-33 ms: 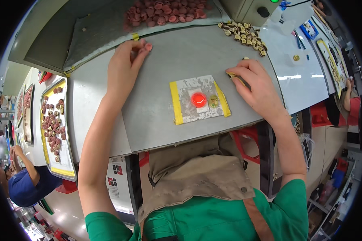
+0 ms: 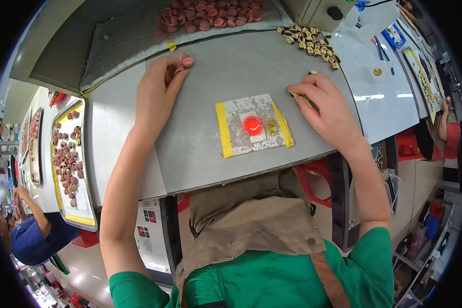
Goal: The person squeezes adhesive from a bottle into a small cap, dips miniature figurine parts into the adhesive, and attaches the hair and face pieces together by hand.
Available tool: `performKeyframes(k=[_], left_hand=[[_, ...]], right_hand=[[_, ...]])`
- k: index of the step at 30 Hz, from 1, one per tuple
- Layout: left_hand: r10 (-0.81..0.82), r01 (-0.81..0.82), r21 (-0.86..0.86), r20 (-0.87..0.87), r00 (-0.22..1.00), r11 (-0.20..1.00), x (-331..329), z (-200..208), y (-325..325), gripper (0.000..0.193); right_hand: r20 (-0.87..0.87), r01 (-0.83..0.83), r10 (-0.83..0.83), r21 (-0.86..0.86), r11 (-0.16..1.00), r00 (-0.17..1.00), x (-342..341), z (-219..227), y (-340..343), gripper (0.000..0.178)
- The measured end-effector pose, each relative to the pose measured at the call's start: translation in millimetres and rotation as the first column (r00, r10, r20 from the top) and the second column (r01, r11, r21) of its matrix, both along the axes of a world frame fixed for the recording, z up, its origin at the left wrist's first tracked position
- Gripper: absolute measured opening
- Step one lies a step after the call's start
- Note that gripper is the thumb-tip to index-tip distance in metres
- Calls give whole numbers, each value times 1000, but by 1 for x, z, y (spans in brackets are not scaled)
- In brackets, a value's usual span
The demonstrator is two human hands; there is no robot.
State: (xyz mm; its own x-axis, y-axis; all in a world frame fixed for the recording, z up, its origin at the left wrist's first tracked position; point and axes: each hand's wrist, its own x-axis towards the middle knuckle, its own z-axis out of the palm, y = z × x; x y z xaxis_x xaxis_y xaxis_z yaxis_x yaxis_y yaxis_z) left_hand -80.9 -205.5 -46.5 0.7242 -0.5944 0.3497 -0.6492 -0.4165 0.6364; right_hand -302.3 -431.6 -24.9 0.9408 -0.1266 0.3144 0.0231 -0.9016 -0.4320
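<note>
At the far left of the grey table, my left hand (image 2: 156, 95) is closed at the fingertips on small pink cup-shaped pieces (image 2: 188, 62). My right hand (image 2: 327, 105) pinches a small yellow and dark piece (image 2: 294, 94) on the right side of the table. Another such piece (image 2: 313, 73) lies just beyond its knuckles. Between the hands sits a white pad (image 2: 236, 109) with yellow tape down two sides. On the pad are a bright red disc (image 2: 252, 126) and a round gold-coloured piece (image 2: 272, 127). Neither hand touches the pad.
Many pink cup-shaped pieces (image 2: 210, 16) are heaped on a cloth at the back. Cream and dark pieces (image 2: 313, 42) lie back right, near a grey machine housing (image 2: 318, 14). A tray (image 2: 91, 200) of brownish-pink pieces stands left; a person in blue (image 2: 38, 238) is beyond it.
My left fingers have shifted slightly, and the pink pieces in them show more fully. My right hand has barely moved.
</note>
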Motion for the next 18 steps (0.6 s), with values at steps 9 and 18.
performKeyframes(k=[9, 18], left_hand=[[-113, 102, -53, -307, 945, 993, -77, 19, 41, 28], [-565, -275, -622, -782, 263, 733, -119, 18, 20, 39]], right_hand=[[-125, -88, 92, 40, 995, 988, 5, 13, -2, 16], [-301, -22, 64, 141, 990, 952, 32, 12, -23, 22]])
